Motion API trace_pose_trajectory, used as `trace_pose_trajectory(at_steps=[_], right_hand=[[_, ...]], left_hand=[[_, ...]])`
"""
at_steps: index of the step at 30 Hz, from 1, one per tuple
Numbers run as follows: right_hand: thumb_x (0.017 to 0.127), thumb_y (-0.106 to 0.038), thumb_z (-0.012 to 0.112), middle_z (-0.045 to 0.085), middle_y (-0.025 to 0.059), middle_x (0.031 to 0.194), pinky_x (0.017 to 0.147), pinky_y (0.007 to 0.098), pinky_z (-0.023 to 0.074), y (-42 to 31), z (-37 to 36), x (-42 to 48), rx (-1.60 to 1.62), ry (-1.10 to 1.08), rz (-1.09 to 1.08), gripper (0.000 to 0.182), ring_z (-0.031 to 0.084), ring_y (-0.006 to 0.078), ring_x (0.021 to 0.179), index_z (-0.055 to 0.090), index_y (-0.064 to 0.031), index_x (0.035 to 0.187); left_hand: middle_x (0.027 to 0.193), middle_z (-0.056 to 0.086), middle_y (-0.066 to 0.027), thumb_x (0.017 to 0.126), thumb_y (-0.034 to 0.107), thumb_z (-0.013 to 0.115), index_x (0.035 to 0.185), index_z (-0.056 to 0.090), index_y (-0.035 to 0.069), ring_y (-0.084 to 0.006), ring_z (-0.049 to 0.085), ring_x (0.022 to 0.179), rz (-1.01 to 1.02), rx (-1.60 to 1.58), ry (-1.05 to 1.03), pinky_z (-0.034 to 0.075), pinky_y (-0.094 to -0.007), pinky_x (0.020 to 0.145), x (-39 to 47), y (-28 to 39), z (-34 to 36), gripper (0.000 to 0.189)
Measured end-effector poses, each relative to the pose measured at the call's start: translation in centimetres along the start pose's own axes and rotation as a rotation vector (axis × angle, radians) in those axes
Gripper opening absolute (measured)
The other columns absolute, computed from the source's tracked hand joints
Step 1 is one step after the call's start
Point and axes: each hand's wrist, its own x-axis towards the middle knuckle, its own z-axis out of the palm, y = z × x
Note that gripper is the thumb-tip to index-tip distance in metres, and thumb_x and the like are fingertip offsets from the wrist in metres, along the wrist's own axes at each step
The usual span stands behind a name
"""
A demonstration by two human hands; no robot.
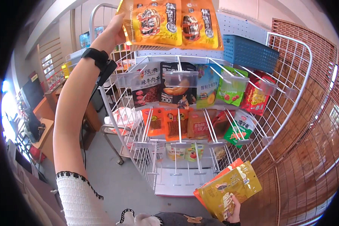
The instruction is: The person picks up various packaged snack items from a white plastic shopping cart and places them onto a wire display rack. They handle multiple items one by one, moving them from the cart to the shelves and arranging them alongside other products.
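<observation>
My left hand (118, 28) is raised at the top of the view, at the left edge of orange-and-yellow snack packets (158, 25) on the top level of a white wire display rack (310, 65); its fingers are partly hidden behind the packet edge. Low at the right, my right hand (234, 212) grips a gold snack packet (228, 186) with an orange packet (197, 195) behind it. Between the hands, a black pouch (178, 93), a green pouch (231, 96) and a red pouch (257, 96) hang from the rack's hooks. Orange snack packets (154, 123) hang lower down.
A blue perforated basket (250, 53) sits at the rack's upper right. Clear plastic tag holders (180, 79) stick out on the hook ends. Left of the rack stands a metal-legged cart with white plastic bags (124, 118). Woven brown panels (302, 118) rise at the right.
</observation>
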Motion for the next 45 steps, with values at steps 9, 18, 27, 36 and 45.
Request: trace_pose_trajectory(at_steps=[9,18,27,36,45], right_hand=[[0.083,-0.031,0.044,0.057,0.0063,0.1,0.075,0.0319,0.045,-2.2,1.8,3.0,0.034,-0.015,0.024,0.034,0.055,0.0186,0.087,0.05,-0.0054,0.105],[0.084,-0.028,0.046,0.059,0.0013,0.084,0.057,0.0238,0.045,-3.5,0.2,3.4,0.021,-0.013,0.24,0.024,0.056,0.0131,0.071,0.056,-0.0099,0.096],[0.084,-0.03,0.046,0.058,-0.0021,0.077,0.047,0.0215,0.0413,-3.8,1.0,1.9,0.004,0.148,0.19,0.023,0.054,0.0099,0.061,0.056,-0.0116,0.093],[0.084,-0.029,0.047,0.057,-0.003,0.073,0.04,0.0189,0.037,-3.8,1.8,0.1,-0.007,0.074,0.162,0.022,0.052,0.008,0.055,0.057,-0.0116,0.092],[0.084,-0.031,0.043,0.057,0.0069,0.101,0.076,0.0328,0.0446,0.5,-1.1,2.0,0.047,0.021,-0.015,0.034,0.055,0.019,0.088,0.05,-0.0053,0.106]], left_hand=[[0.093,0.058,-0.0089,0.087,0.032,0.039,0.105,0.044,0.003,-0.0188,0.061,0.075,0.048,0.206,0.067,0.052,-0.0356,0.066,1.6,-1.9,-2.5,0.034],[0.092,0.056,-0.0067,0.083,0.03,0.051,0.108,0.048,0.001,-0.0147,0.056,0.081,0.076,0.527,0.137,0.048,-0.0316,0.067,3.5,-3.8,-3.6,0.038],[0.083,0.057,-0.0123,0.069,0.016,0.058,0.095,0.052,-0.008,-0.0183,0.056,0.074,0.194,0.728,0.221,0.044,-0.033,0.063,4.7,-4.9,-4.2,0.036],[0.08,0.055,-0.0056,0.072,0.008,0.055,0.099,0.05,0.002,-0.0139,0.053,0.07,0.411,0.683,0.351,0.044,-0.029,0.06,3.0,-5.1,-3.4,0.028],[0.087,0.055,-0.0072,0.077,0.004,0.05,0.101,0.049,0.002,-0.0159,0.054,0.075,0.357,0.658,0.319,0.045,-0.0311,0.063,2.2,-3.7,-3.5,0.024]])
